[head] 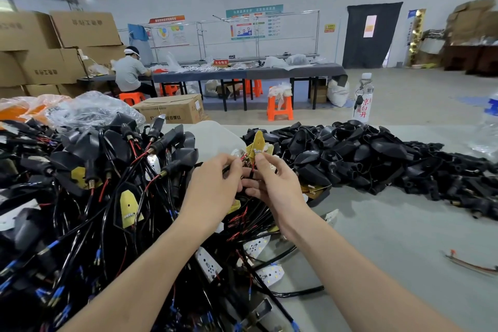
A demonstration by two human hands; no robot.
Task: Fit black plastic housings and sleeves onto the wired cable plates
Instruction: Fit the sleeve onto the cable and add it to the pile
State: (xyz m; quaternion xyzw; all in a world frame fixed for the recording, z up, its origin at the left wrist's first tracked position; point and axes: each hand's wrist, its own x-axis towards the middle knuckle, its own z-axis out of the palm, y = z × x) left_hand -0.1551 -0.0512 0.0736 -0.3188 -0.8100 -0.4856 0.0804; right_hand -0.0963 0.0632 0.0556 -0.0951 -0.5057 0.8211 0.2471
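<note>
My right hand (272,180) pinches a yellow cable plate (258,144) with red and black wires, held upright above the table. My left hand (215,183) grips the wires just left of it, fingers curled at the black cable. Both hands meet at the table's middle. A heap of loose black plastic housings (377,159) lies to the right of the hands. On the left is a big tangle of wired assemblies (80,183) with black housings fitted, and more white and yellow plates (129,207) among the cables.
A grey table (390,250) bears everything. A water bottle (362,100) with keys stands at the far edge, another bottle (489,127) at the right. A loose wire piece (471,264) lies near right. Plastic bags (80,108) sit behind the tangle. A person works at a far bench.
</note>
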